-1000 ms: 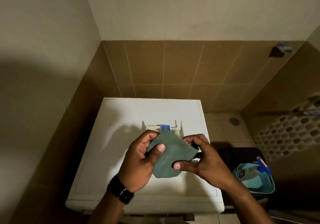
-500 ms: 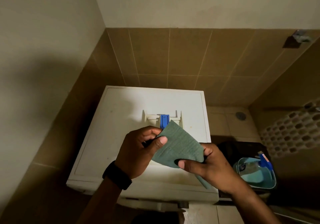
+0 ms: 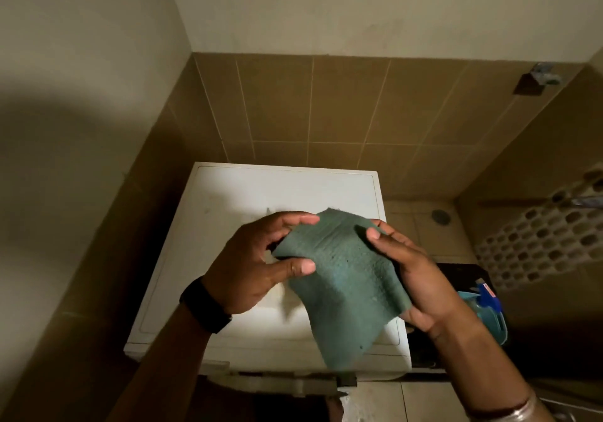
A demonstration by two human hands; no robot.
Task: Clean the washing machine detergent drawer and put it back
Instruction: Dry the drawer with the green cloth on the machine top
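A green scouring cloth (image 3: 342, 278) hangs unfolded between both hands above the white washing machine (image 3: 228, 199). My left hand (image 3: 257, 265) pinches its left edge between thumb and fingers. My right hand (image 3: 414, 271) holds the right edge, with the cloth draped over its palm. The detergent drawer that lay on the machine's top is hidden behind the cloth and hands.
Brown tiled walls close in behind and to the left of the machine. To its right stand a dark bin (image 3: 456, 278) and a teal container with a blue spray bottle (image 3: 486, 301). A floor drain (image 3: 441, 216) lies beyond. A perforated basket (image 3: 541, 242) is at the far right.
The cloth has been opened out and raised, and it now covers the drawer with its blue part. My right hand has shifted from the lower edge to the right edge.
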